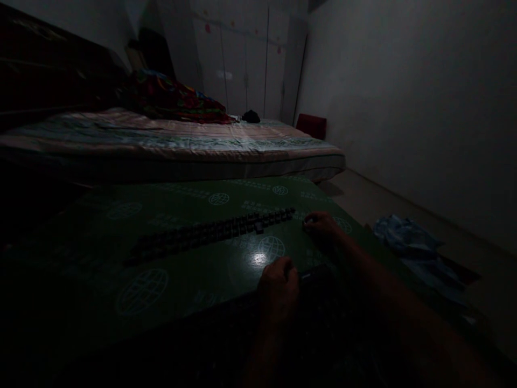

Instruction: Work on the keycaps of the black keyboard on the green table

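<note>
Rows of black keycaps (210, 230) lie in a long slanting band on the green board (210, 288) printed with white globes. One keycap (259, 227) sits slightly out of line near the right part of the band. Just past the band's right end, my right hand (321, 225) has thumb and fingers pinched together; a small pale glint shows there, but what they hold is unclear. My left hand (278, 283) is closed with curled fingers over the far edge of a dark keyboard (315, 275). Deep shadow hides most of the keyboard.
Beyond the board stands a bed (194, 143) with a striped sheet, a bundled red patterned blanket (173, 99) and a small black item (251, 116). Pale wardrobe doors (242, 64) stand behind. Bluish cloth (407, 242) lies low at the right, near the wall (424, 108).
</note>
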A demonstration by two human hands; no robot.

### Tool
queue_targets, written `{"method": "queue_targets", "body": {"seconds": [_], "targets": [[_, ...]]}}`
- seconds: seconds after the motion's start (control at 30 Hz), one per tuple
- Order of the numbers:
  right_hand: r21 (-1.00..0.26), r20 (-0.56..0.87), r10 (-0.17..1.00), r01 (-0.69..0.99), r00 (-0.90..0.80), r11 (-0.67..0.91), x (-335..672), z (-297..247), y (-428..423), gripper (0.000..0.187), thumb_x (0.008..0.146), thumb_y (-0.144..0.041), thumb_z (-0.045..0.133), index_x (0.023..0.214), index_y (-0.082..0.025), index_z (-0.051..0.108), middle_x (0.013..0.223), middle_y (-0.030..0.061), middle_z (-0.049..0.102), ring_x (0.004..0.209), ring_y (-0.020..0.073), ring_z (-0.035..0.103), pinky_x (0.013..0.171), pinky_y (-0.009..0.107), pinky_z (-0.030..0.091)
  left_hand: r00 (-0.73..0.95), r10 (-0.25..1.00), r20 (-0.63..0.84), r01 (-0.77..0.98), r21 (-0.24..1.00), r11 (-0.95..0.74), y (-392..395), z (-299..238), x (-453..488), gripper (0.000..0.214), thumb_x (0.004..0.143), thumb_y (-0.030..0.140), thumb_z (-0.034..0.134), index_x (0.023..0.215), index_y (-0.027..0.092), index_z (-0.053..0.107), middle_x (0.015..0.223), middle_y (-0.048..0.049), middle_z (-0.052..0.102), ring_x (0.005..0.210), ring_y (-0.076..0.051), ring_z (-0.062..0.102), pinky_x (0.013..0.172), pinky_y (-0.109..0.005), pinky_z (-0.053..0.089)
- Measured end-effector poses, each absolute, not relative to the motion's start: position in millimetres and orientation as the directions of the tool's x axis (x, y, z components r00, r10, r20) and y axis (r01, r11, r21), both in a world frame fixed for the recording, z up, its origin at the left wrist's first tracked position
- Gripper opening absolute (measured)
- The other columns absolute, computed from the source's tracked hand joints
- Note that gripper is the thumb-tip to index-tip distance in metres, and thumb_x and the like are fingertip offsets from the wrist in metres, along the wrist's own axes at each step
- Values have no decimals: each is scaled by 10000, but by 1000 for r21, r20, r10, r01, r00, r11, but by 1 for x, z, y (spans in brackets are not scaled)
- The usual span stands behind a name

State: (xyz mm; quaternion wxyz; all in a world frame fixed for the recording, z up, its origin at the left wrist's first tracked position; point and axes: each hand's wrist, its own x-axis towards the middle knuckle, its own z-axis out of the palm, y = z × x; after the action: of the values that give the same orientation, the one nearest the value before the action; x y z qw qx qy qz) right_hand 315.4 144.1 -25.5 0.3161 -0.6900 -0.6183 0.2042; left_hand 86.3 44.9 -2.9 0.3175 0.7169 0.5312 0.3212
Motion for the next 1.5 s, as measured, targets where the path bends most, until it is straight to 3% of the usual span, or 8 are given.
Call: {"method": "queue_targets", "body": {"seconds": [0.47, 1.5], "targets": [[-635, 123, 985, 773, 117, -12, 313, -29, 191, 193, 634, -208, 631, 798, -136, 701, 638, 1, 607, 593, 111, 539, 489, 170, 361, 217, 968, 124, 546, 807, -225, 42, -1, 85, 179, 748, 149, 481, 849, 184, 626, 842, -40, 664, 848, -176, 596, 736, -278, 450], [-662, 160, 974, 750, 162, -16, 312, -36, 196, 284, 660, -221, 637, 933, -174, 696, 778, 17, 661, 707, 163, 606, 561, 209, 420, 215, 964, 157, 507, 825, -248, 43, -6, 84, 199, 745, 163, 476, 856, 203, 635, 857, -40, 667, 862, -187, 600, 761, -303, 460]]}}
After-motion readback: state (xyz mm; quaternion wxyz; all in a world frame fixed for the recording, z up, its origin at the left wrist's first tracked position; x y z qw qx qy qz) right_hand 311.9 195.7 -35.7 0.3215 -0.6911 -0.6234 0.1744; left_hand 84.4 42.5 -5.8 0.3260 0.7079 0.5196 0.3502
